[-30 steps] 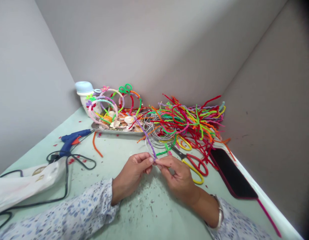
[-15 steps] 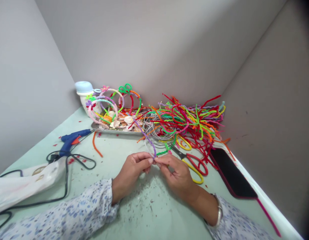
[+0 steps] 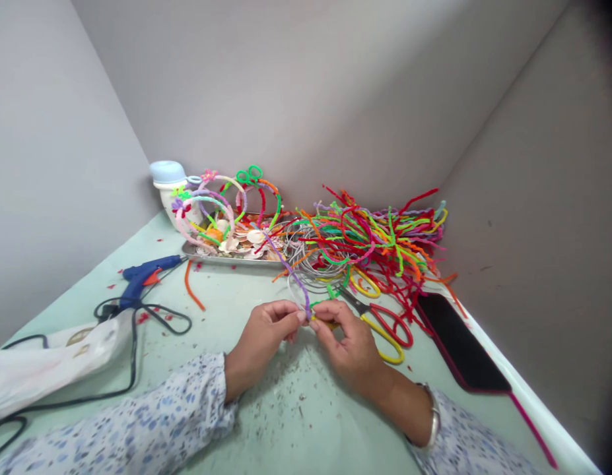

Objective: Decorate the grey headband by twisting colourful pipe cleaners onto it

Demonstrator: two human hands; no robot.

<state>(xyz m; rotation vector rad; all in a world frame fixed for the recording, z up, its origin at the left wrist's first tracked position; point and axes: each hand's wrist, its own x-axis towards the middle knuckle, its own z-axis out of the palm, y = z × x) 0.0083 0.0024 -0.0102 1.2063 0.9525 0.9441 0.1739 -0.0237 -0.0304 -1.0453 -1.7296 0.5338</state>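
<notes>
My left hand (image 3: 266,336) and my right hand (image 3: 348,343) meet over the pale green table, fingertips pinched together on a purple pipe cleaner (image 3: 290,269). The pipe cleaner runs up and away to the left from the pinch, along a thin grey wire hoop (image 3: 296,290). A bit of yellow shows under my right fingers. Both sleeves are white with blue print, and a metal bangle (image 3: 436,422) circles my right wrist.
Behind the hands lies a big heap of coloured pipe cleaners (image 3: 379,241). Red-and-yellow scissors (image 3: 385,323) lie at the right, a dark phone (image 3: 457,346) beyond them. A metal tray (image 3: 226,254) holds shells and wrapped hoops. A blue glue gun (image 3: 142,277) and a white bag (image 3: 48,359) sit at the left.
The hands have stayed in place with small finger movements; the pinch on the purple pipe cleaner has shifted slightly, and a bit of yellow now shows under the right fingers.
</notes>
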